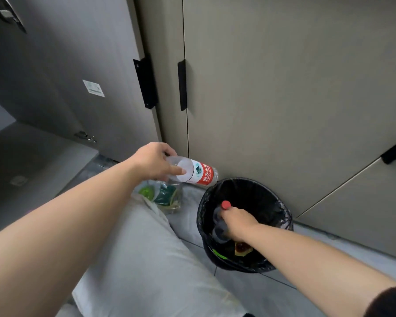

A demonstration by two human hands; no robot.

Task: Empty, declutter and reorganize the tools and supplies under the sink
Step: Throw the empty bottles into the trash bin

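My left hand (pixel 153 162) grips a clear plastic water bottle (pixel 198 171) with a red and white label, holding it sideways in the air just left of the bin. My right hand (pixel 234 223) is inside the black-lined waste bin (pixel 281 216), holding a second clear bottle with a red cap (pixel 226 205) upright by its neck. Scraps of rubbish, one green and one brown, lie at the bin's bottom. On the floor under my left hand sits a clear plastic bag (pixel 161 196) of green items.
An open cabinet door (pixel 66 76) with a black handle (pixel 145 82) swings out at the left. Closed beige cabinet fronts (pixel 284 88) rise right behind the bin. My knee in light trousers (pixel 146 259) fills the lower middle, over a pale tiled floor (pixel 329 243).
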